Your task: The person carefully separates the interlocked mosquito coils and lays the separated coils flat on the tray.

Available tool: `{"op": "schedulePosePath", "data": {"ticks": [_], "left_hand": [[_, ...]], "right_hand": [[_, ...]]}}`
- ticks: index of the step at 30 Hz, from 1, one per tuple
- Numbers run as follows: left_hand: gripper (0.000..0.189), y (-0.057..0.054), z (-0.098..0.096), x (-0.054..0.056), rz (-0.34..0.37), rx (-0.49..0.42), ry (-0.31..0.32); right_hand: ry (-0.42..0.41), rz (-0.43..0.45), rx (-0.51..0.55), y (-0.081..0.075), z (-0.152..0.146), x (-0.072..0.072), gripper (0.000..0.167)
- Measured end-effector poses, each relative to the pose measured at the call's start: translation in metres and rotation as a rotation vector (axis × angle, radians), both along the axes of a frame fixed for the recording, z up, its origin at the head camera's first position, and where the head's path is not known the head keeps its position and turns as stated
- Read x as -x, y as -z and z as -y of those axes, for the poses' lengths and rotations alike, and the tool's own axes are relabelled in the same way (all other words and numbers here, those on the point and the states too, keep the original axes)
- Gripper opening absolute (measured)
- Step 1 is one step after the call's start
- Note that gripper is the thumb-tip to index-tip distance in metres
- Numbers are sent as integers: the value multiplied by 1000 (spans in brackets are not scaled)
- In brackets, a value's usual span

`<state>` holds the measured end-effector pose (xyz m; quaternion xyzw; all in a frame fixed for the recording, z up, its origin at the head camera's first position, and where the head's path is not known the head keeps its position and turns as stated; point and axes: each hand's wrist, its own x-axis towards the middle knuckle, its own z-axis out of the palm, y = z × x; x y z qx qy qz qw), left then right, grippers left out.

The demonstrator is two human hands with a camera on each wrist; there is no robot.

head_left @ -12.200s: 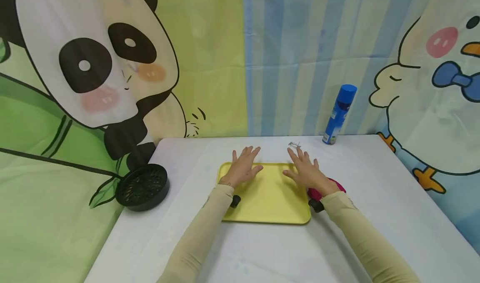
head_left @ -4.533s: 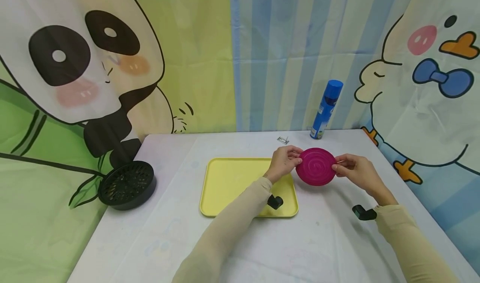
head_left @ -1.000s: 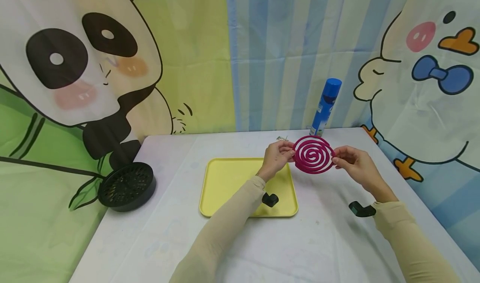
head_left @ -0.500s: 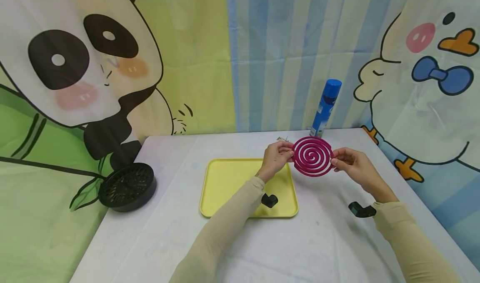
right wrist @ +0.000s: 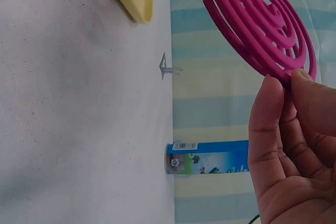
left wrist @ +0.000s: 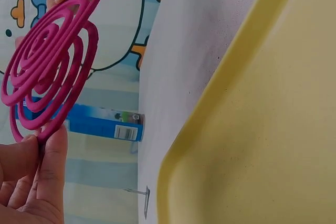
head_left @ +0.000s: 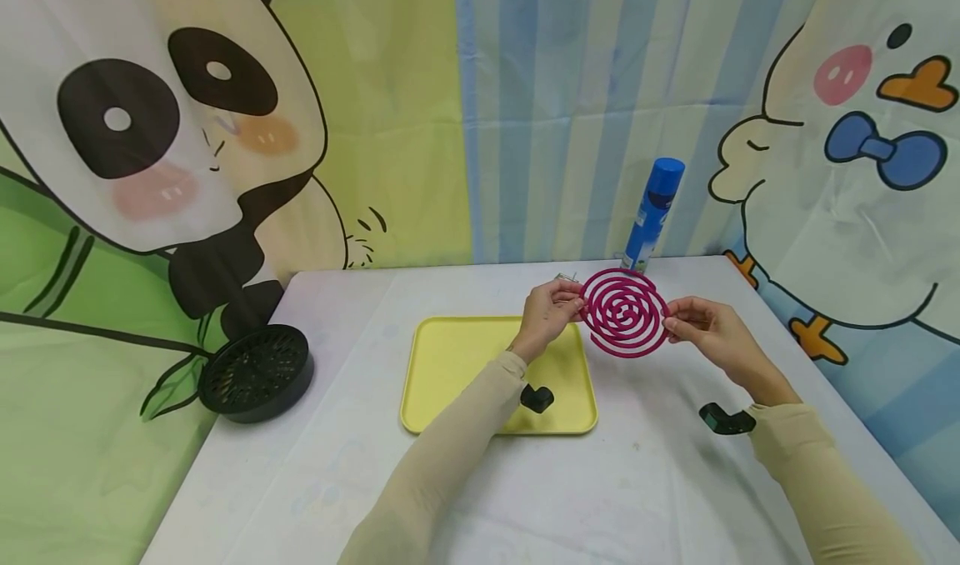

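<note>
Two magenta mosquito coils (head_left: 624, 313) are held up above the white table, right of the yellow tray (head_left: 465, 365). Their spirals overlap with gaps between them, so the rings look doubled. At the left rim, my left hand (head_left: 546, 315) pinches between thumb and fingers. My right hand (head_left: 716, 336) pinches the opposite edge the same way. From the left wrist view, the coils (left wrist: 73, 22) stand apart at the middle and come close near the left fingertips. In the right wrist view, thumb and forefinger grip the edge of the coils (right wrist: 252, 40).
A blue spray can (head_left: 651, 215) stands at the back edge behind the coils. Left of it lies a small metal coil stand (right wrist: 164, 67), partly behind my left hand in the head view. A black round holder with a slotted top (head_left: 255, 373) sits at the table's left edge.
Earlier a solid magenta disc, then a single clean spiral, was held up. Now the rings show doubled, the two coils shifted apart. Both hands have barely moved in the last second.
</note>
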<state>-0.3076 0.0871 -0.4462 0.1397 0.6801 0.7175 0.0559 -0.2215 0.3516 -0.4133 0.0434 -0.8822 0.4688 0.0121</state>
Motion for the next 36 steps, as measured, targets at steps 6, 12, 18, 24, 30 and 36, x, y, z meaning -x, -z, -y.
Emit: {"op": "schedulePosePath", "data": {"ticks": [6,12,18,24,30,36], "left_hand": [[16,1,1,0,5,-1,-6],[16,0,5,1,16,-21,-9],[18,-2,10,2,17,-17,-19],[16,-1,14,1,32,-29,-24],[16,2,17,1,36,-24,-40],[16,2,22,0,39,-6,-72]], "right_hand": [[-2,7,13,-1,0,0,39],[1,6,22,-1,1,0,40],[9,-23,32,0,1,2,37],[13,-38,47,2,1,4,37],[23,-39,41,3,3,5,37],[26,-38,38,3,5,7,38]]}}
